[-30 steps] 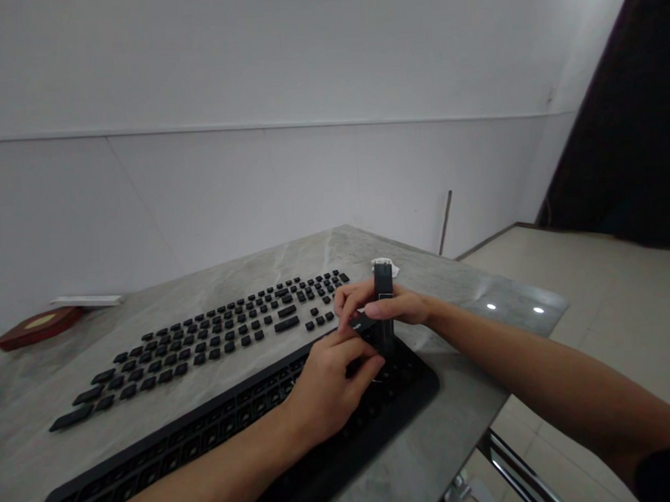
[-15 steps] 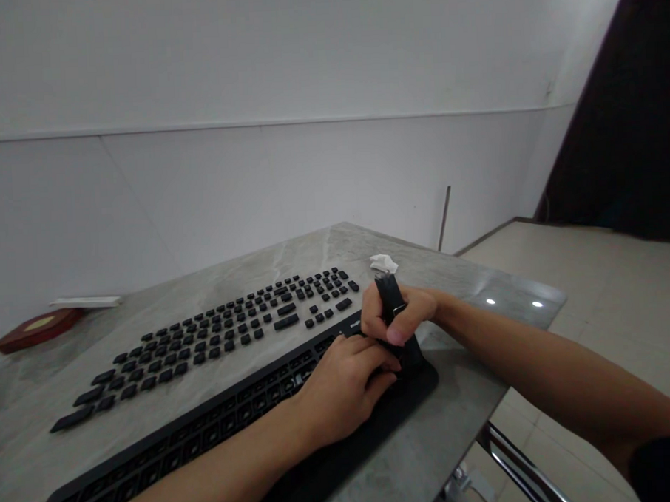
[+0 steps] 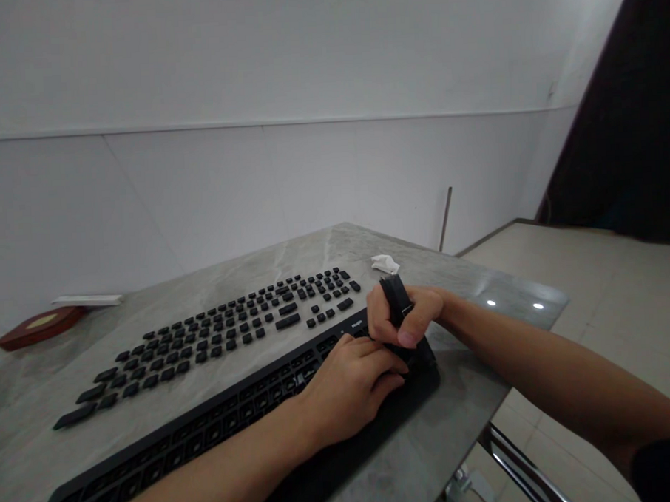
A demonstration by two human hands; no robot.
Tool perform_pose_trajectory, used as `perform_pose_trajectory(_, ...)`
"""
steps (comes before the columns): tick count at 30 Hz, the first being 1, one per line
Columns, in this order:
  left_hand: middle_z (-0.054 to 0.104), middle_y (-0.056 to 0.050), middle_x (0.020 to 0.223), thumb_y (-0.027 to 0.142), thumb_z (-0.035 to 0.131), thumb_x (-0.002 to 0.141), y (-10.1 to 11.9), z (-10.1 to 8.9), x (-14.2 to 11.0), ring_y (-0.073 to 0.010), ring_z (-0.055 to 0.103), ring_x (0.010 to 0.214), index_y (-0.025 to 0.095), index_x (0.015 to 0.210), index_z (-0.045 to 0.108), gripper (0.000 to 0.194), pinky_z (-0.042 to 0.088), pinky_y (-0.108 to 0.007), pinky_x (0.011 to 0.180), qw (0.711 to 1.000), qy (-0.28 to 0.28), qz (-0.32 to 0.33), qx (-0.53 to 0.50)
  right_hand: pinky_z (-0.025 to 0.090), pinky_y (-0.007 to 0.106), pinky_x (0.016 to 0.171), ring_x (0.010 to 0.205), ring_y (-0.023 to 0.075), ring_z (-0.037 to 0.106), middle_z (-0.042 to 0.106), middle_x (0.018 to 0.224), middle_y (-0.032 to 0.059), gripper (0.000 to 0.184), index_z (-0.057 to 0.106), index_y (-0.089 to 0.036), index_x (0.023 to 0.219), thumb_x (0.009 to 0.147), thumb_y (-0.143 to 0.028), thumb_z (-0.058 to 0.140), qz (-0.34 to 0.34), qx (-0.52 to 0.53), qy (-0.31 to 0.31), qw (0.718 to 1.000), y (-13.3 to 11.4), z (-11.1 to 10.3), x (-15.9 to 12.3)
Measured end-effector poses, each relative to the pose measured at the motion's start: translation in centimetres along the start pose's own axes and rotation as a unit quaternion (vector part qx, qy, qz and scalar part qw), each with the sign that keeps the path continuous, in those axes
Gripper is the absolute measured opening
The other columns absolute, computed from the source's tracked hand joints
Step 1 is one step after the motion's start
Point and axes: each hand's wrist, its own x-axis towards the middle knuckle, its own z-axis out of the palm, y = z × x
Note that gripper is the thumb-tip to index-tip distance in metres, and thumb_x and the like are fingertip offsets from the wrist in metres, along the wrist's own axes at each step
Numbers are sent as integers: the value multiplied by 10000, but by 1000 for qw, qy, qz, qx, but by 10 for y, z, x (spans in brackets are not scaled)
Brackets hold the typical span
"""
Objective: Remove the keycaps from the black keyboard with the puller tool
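Note:
A black keyboard [image 3: 160,445] with its keycaps off lies slantwise on the table, bare key sockets showing. Bent over its right part, my left hand [image 3: 349,387] presses on it with curled fingers. The thumb and forefinger come close together there, and their tips are partly hidden. My right hand [image 3: 407,314] is wrapped round an upright black brush [image 3: 395,296] above the keyboard's right end. The brush's lower end is hidden behind the hands. Loose black keycaps [image 3: 216,334] lie in rows behind the keyboard, in keyboard order.
The grey marble-look table [image 3: 389,463] ends in an edge on the right. Crumpled white tissue [image 3: 385,263] lies beyond my right hand. At the far left are a red-brown wooden object [image 3: 41,327] and a white strip [image 3: 87,299]. A pale wall [image 3: 254,180] stands behind.
My right hand and the brush have shifted slightly right and down, and the brush's top tilts a little differently. My left fingertips have moved slightly right along with them.

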Motion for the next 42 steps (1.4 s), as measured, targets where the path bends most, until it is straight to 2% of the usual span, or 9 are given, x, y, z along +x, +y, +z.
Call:
perform_pose_trajectory(18, 750, -29, 1001, 171, 678, 899, -4, 3, -1, -209, 696, 929, 189, 983, 701, 89, 489, -346, 836, 999, 25, 39, -4, 382, 216, 497, 483, 98, 502, 572, 534, 26, 348, 628, -110, 585, 789, -377, 719, 15, 4, -21, 1000, 0, -1, -2)
perform_pose_trajectory(26, 754, -34, 1041, 182, 655, 922, -5, 4, -1, -209, 701, 968, 186, 1008, 691, 93, 467, -357, 866, 998, 12, 54, 1, 377, 220, 489, 471, 99, 491, 573, 529, 21, 353, 623, -117, 584, 789, -390, 716, 20, 3, -35, 999, 1, -1, -1)
perform_pose_trajectory(37, 758, -20, 972, 172, 633, 931, -4, 5, 1, -199, 708, 877, 174, 991, 673, 73, 444, -343, 777, 995, 23, 77, 65, 387, 215, 525, 502, 92, 487, 567, 543, 9, 315, 625, -124, 576, 828, -303, 685, 24, -30, -66, 997, -13, 3, 2)
perform_pose_trajectory(42, 752, -40, 930, 182, 562, 969, 1, 6, 2, -218, 705, 834, 164, 1016, 669, 119, 478, -354, 733, 989, 22, 90, 116, 411, 221, 562, 535, 102, 509, 583, 571, 14, 317, 636, -136, 612, 867, -325, 640, 59, -63, -68, 994, -24, 7, -2)
